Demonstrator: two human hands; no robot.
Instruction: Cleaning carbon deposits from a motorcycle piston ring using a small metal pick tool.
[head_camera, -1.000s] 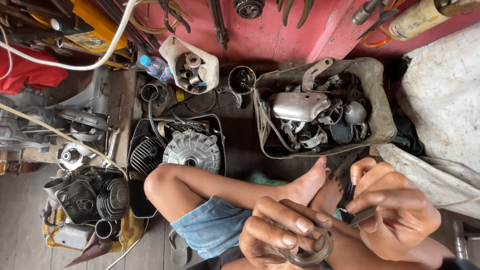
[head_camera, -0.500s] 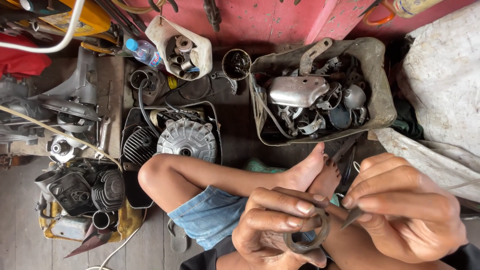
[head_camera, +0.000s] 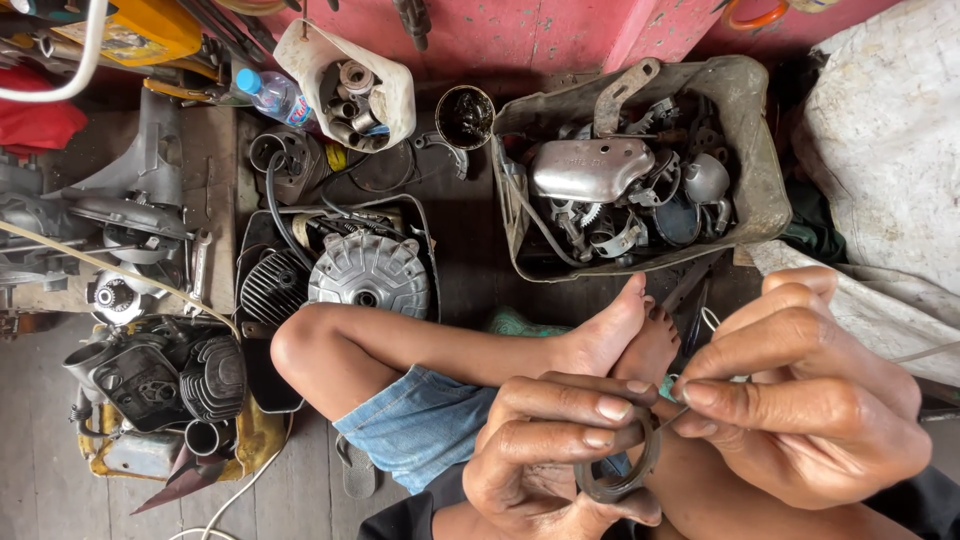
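Observation:
My left hand grips a dark, greasy metal ring at the bottom centre, fingers curled over its top edge. My right hand pinches a thin metal pick between thumb and forefinger, its tip touching the ring's upper right rim. Both hands hover over my crossed bare legs and feet; I sit on the floor in denim shorts. The lower part of the ring is partly hidden by my left palm.
A dented metal tub of engine parts stands ahead of my feet. A finned engine with a round silver cover sits in a black tray to the left. Further left lie a dark engine block, a cut white jug of bearings, a small cup of grease and a plastic bottle. White sacking is at right.
My view has drifted so the hands sit larger and lower-right. The right hand has closed in on the ring, bringing the pick tip against its rim; the left keeps hold of the ring.

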